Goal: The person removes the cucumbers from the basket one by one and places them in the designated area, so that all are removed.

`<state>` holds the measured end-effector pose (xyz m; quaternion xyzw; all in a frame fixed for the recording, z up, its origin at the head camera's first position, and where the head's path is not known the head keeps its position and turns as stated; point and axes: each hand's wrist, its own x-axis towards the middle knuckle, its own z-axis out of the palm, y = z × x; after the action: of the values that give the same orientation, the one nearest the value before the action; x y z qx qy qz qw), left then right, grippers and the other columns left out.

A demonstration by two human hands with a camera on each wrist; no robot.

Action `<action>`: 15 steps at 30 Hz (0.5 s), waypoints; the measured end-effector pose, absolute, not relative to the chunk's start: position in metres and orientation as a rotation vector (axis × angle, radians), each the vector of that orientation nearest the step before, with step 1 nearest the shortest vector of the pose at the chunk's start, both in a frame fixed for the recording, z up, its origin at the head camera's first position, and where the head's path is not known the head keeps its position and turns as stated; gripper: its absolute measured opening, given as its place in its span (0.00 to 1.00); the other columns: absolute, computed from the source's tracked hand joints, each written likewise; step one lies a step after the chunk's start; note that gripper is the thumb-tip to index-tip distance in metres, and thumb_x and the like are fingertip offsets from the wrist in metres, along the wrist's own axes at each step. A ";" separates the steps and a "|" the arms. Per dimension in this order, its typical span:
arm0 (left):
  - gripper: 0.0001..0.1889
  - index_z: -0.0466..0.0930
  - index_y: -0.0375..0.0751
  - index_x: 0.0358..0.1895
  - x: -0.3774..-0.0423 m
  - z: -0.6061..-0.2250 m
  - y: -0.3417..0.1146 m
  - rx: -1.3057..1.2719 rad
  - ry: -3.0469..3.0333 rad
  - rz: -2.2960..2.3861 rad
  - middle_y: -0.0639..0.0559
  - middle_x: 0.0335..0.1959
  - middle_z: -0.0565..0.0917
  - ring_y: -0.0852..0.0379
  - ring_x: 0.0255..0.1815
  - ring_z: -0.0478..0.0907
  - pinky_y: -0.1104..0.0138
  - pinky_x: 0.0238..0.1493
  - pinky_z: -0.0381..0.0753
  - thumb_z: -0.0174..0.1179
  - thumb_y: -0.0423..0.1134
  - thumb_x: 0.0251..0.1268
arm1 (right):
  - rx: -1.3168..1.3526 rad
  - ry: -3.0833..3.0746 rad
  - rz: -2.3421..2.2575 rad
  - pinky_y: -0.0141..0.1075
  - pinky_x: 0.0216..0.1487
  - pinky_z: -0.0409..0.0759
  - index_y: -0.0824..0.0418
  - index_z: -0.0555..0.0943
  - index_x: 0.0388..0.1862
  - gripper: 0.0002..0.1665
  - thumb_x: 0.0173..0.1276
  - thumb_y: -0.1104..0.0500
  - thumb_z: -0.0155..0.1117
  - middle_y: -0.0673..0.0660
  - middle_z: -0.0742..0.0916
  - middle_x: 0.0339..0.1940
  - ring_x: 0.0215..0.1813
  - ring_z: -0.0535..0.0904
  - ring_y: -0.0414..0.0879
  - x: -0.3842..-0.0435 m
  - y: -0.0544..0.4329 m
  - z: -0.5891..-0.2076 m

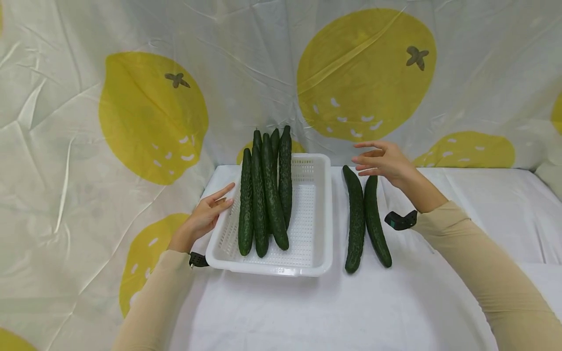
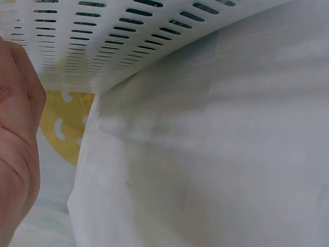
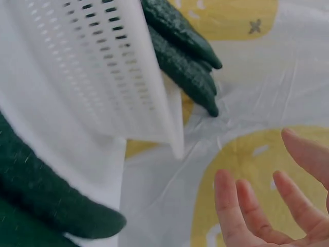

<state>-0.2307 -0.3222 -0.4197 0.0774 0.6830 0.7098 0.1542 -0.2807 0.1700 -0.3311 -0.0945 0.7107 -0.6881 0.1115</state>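
Left hand touching basket, bumpy green cucumbers

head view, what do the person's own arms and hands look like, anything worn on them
The left sleeve and right sleeve are plain, long and beige. The left hand and right hand are bare, with no gloves or rings showing. A small black device sits at the left wrist, another device at the right.

Gloss, bumps and creases
The basket is smooth, glossy plastic; the cucumbers look rough-skinned; matt cloth covers the desk, with shiny, creased sheeting beyond its far edge.
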 end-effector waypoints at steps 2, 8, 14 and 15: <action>0.33 0.53 0.48 0.80 -0.230 -0.420 -0.322 0.214 1.964 2.032 0.44 0.62 0.76 0.44 0.59 0.77 0.63 0.48 0.83 0.53 0.36 0.78 | -0.292 2.064 -2.031 0.46 0.50 0.83 0.67 0.70 0.71 0.33 0.68 0.66 0.68 0.61 0.80 0.53 0.42 0.86 0.49 -0.283 0.159 -0.327; 0.33 0.53 0.47 0.80 -0.229 -0.419 -0.320 0.202 1.974 2.031 0.40 0.63 0.75 0.43 0.61 0.75 0.63 0.49 0.83 0.53 0.36 0.78 | -0.313 2.037 -2.014 0.46 0.52 0.82 0.68 0.68 0.72 0.34 0.69 0.67 0.66 0.68 0.77 0.58 0.46 0.85 0.54 -0.294 0.126 -0.325; 0.32 0.52 0.48 0.81 -0.230 -0.419 -0.321 0.205 1.983 2.022 0.43 0.62 0.75 0.43 0.62 0.74 0.62 0.50 0.82 0.52 0.36 0.78 | -0.313 2.023 -1.986 0.50 0.57 0.80 0.64 0.69 0.73 0.34 0.69 0.66 0.67 0.69 0.76 0.62 0.55 0.81 0.62 -0.304 0.097 -0.328; 0.32 0.52 0.48 0.81 -0.230 -0.419 -0.321 0.208 1.980 2.024 0.42 0.62 0.75 0.43 0.61 0.75 0.62 0.49 0.83 0.52 0.36 0.78 | -0.307 2.016 -1.985 0.50 0.57 0.79 0.63 0.70 0.73 0.34 0.69 0.66 0.67 0.69 0.76 0.63 0.54 0.81 0.61 -0.306 0.092 -0.328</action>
<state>-0.2303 -0.3209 -0.4190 0.0724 0.6894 0.7049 0.1505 -0.3059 0.0918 -0.3282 -0.1066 0.7008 -0.6898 0.1474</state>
